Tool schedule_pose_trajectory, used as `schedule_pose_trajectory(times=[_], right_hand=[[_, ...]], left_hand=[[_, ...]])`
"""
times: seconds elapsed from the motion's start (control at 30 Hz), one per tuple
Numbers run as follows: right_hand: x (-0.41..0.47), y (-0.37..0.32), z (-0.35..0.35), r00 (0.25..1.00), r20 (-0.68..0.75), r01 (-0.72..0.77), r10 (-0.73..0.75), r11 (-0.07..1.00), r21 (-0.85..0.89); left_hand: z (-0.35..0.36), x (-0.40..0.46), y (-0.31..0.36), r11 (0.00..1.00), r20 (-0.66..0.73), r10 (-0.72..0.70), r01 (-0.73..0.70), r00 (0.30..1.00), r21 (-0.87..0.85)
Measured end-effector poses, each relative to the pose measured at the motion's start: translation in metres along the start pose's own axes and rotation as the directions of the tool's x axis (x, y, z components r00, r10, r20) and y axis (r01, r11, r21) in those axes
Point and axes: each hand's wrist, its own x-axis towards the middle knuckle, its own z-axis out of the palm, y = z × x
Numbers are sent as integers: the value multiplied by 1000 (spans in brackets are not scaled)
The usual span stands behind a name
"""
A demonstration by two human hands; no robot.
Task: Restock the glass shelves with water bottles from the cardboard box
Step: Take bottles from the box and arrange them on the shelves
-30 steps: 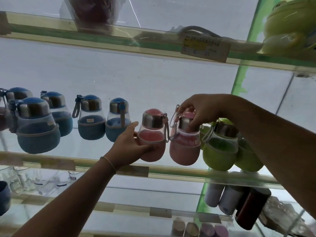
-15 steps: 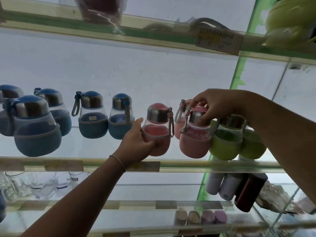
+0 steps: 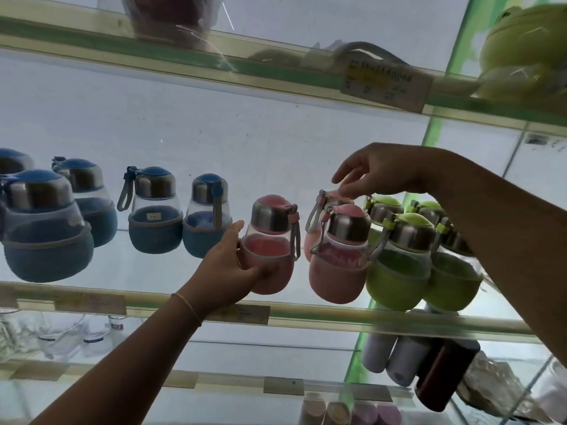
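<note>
The rear pink bottle (image 3: pixel 329 197) is mostly hidden behind the front pink bottle (image 3: pixel 339 256), with only its cap and strap showing beneath the right hand (image 3: pixel 386 170). The leftmost blue bottles (image 3: pixel 12 162) are cut by the left edge. The print on the price label (image 3: pixel 386 84) on the upper shelf is too blurred to read. The green frog-shaped item (image 3: pixel 527 47) runs off the right edge, and the wrapped dark item (image 3: pixel 171 16) above is cut off at the top. Small cups (image 3: pixel 349 414) at the bottom edge are cropped and blurred.
</note>
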Motion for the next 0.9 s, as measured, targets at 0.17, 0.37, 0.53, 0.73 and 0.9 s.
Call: schedule_pose_trajectory(times=[0.17, 0.37, 0.53, 0.73, 0.9], right_hand=[[39, 8, 8, 999, -39, -35, 32, 995, -95], [62, 14, 23, 998, 47, -35, 47, 972, -231], [67, 20, 26, 1000, -21, -13, 9, 981, -192], [64, 23, 26, 1000, -21, -22, 18, 983, -181], [60, 23, 26, 1000, 1, -22, 22, 983, -183]], left_hand=[[-3, 1, -2, 1000, 8, -28, 28, 1000, 0], [-3, 0, -3, 999, -1, -49, 49, 999, 3], [-4, -1, -1, 998, -1, -62, 62, 998, 5], [-4, -2, 2, 997, 6, -71, 71, 997, 16], [-3, -3, 6, 997, 12, -82, 82, 997, 16]])
